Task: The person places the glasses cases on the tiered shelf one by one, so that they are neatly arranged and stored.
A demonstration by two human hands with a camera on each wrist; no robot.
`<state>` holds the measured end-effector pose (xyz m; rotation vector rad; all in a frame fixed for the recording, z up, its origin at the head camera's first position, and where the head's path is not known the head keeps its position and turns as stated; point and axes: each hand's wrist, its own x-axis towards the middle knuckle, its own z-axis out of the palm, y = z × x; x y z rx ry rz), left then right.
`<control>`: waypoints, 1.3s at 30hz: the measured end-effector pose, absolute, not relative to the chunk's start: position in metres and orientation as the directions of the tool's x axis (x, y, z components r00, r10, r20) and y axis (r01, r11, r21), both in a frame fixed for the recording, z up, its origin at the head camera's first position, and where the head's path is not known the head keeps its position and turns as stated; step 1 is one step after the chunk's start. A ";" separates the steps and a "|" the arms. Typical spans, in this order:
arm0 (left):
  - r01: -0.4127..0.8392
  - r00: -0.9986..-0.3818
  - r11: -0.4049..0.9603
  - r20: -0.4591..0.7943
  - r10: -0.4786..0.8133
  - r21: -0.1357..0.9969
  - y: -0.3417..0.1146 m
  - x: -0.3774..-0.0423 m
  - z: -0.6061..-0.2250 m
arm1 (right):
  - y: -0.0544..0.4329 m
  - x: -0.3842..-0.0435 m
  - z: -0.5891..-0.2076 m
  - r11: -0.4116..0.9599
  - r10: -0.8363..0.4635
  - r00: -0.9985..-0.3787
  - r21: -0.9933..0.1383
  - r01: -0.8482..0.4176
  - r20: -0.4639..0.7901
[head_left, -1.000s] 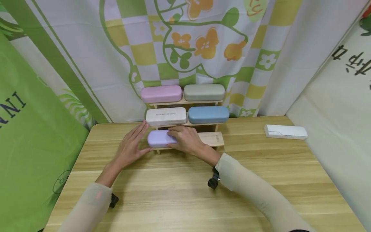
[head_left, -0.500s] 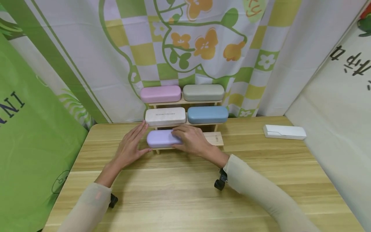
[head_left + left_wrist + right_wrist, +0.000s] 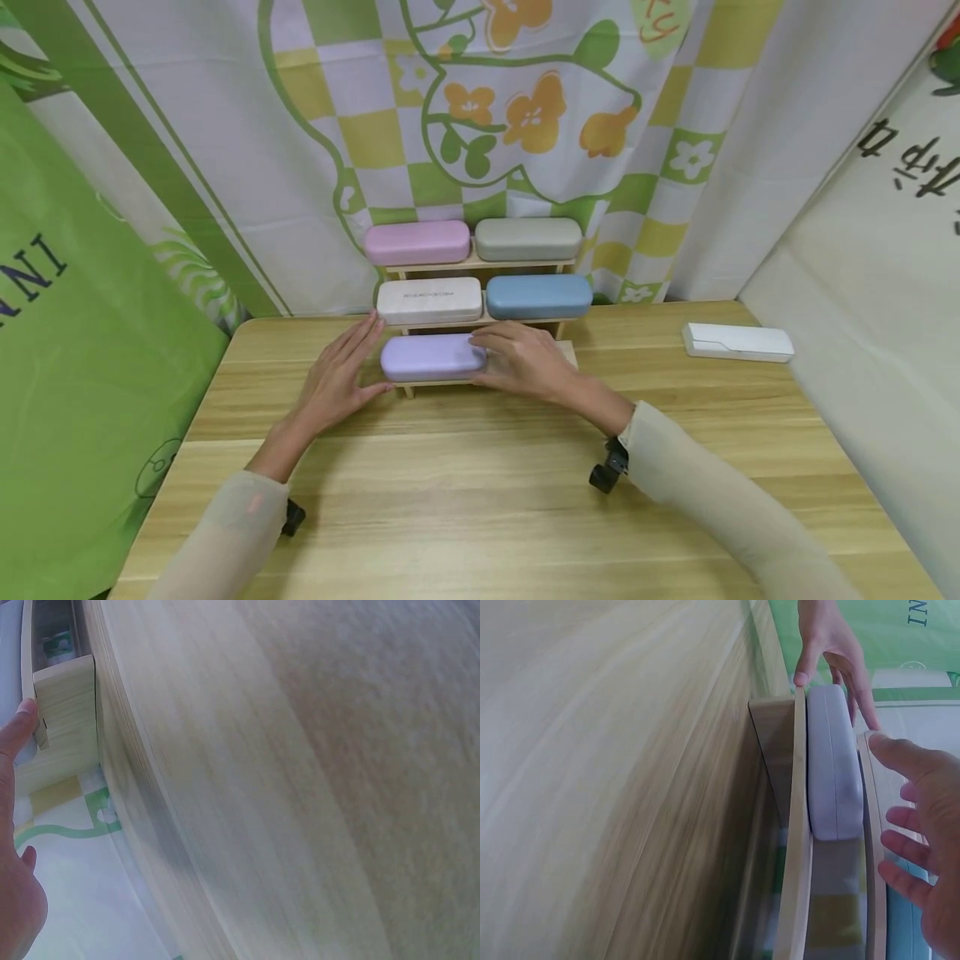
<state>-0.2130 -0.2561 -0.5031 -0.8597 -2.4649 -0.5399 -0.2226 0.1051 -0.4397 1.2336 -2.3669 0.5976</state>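
A lilac glasses case [image 3: 433, 358] lies on the left part of the lowest tier of a stepped wooden rack [image 3: 442, 382]. At the case's right end is my right hand [image 3: 528, 362], fingers relaxed and bent over the bare part of that tier; in the right wrist view they are spread beside the case [image 3: 832, 765]. My left hand [image 3: 337, 379] braces the rack's left side with straight fingers. Its thumb [image 3: 24, 712] rests at the lowest tier's corner, and its fingertips reach the left end of the white glasses case [image 3: 429, 301].
Right of the white case, a blue glasses case [image 3: 538, 297] shares the middle tier. Pink [image 3: 417, 243] and grey-green [image 3: 528, 240] glasses cases fill the top tier. Farther right on the wooden table [image 3: 450, 500] lies a slim white box [image 3: 738, 342]. A patterned curtain [image 3: 495, 100] hangs behind.
My right hand has slid right along the lilac case, from its middle to its right end, uncovering more of it. The case and my left hand stay in place.
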 end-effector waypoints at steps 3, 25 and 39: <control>0.660 -0.687 0.723 0.551 0.473 0.203 -0.256 -0.213 -0.503 | 0.116 -0.221 -0.439 0.489 -0.678 -0.514 -0.199 -0.849 0.526; 0.633 -0.725 0.739 0.511 0.461 0.230 -0.254 -0.210 -0.500 | 0.193 -0.217 -0.434 0.416 -0.663 -0.443 -0.194 -0.888 0.603; 0.618 -0.741 0.753 0.485 0.464 0.224 -0.254 -0.209 -0.498 | 0.242 -0.216 -0.420 0.454 -0.614 -0.446 -0.170 -0.874 0.651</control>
